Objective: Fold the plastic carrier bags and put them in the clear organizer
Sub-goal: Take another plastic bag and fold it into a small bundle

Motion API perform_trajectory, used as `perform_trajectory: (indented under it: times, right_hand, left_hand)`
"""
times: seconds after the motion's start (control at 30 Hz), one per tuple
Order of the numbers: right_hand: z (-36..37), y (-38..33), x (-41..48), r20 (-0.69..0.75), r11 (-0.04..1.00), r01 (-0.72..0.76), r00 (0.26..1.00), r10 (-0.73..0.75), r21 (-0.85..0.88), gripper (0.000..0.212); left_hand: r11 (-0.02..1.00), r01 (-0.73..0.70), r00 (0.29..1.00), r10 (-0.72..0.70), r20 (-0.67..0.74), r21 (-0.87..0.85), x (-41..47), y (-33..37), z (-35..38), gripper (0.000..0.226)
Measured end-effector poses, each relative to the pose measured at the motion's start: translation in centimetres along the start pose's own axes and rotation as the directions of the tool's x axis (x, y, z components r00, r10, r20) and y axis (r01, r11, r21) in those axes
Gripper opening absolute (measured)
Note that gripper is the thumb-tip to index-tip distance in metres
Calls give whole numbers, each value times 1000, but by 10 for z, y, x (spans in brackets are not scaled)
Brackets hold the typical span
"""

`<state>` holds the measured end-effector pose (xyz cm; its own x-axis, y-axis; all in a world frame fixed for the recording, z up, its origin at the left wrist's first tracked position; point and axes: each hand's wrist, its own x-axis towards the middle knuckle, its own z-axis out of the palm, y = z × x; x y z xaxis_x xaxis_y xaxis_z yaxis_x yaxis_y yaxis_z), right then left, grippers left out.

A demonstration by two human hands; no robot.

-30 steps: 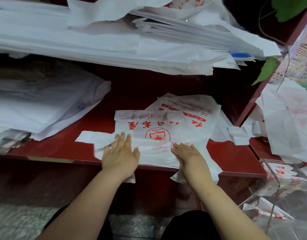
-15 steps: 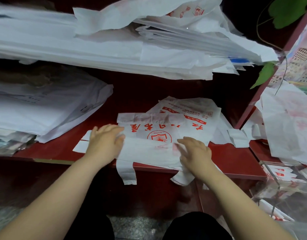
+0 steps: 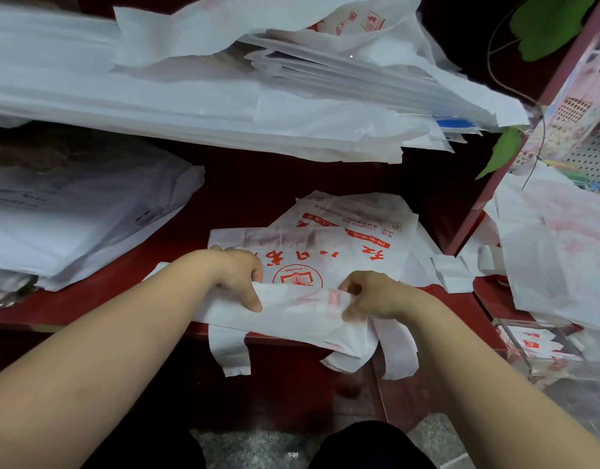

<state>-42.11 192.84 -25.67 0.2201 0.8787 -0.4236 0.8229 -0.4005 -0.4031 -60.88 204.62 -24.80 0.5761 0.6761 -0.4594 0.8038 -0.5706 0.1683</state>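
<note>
Bare shelf [image 3: 258, 194] behind bags [image 3: 346, 255] — white stack [image 3: 190, 106] overhangs above.

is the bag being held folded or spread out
Bag partly folded: left hand and right hand grip its near flap, doubled over.

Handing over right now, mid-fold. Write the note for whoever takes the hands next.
Left hand: grips the near edge of the red-printed carrier bag, left side.
Right hand: pinches the same edge, right side.
The bag lies on the red shelf, near edge lifted; its handles hang off the front. Another printed bag lies beneath.
Clear organizer, lower right, holds folded bags.
Done: some bags stored.
Left: finish this fold, store it, then the rest.
</note>
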Motion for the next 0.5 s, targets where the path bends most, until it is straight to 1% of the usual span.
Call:
perform_trajectory:
  times: [0.1,0.13,0.2,0.23,0.27,0.33,0.37,0.4,0.43,0.5]
  right_hand:
    - [0,2,2,-11,1000,-14,1000,14,9,20]
    - [0,2,1,-23,999,-9,1000,10,36,19]
    - [-4,1,-2,-60,989,27,998,-19,148,20]
    - [-8,-1,-4,-77,977,64,996,-49,203,22]
    - [-12,-3,-6,-104,965,103,991,-80,241,24]
    - [-22,-7,-9,-187,940,168,976,-115,296,23]
    - [-27,-8,-9,-231,925,190,966,-117,328,20]
    - [-31,-10,-9,-279,916,207,954,-111,344,20]
    - [-35,-9,-5,-333,920,213,938,-98,328,28]
    - [-41,-13,6,-441,950,197,894,-74,241,47]
  left_hand:
    - [1000,-28,999,28,-44,-13,3,-4,3,36]
    - [999,-35,998,33,-57,-31,4,-6,4,40]
    - [994,-54,996,47,-78,-92,4,-10,7,46]
    - [989,-67,995,56,-87,-132,5,-12,7,44]
    - [978,-101,991,83,-104,-184,5,-12,6,35]
    - [921,-201,977,162,-141,-333,-1,-12,2,13]
    - [885,-245,967,197,-160,-396,-5,-12,1,12]
    - [852,-274,960,215,-179,-446,-8,-12,0,17]
    - [813,-294,954,219,-204,-503,-11,-11,0,20]
    - [700,-315,947,193,-255,-641,-18,-11,8,20]
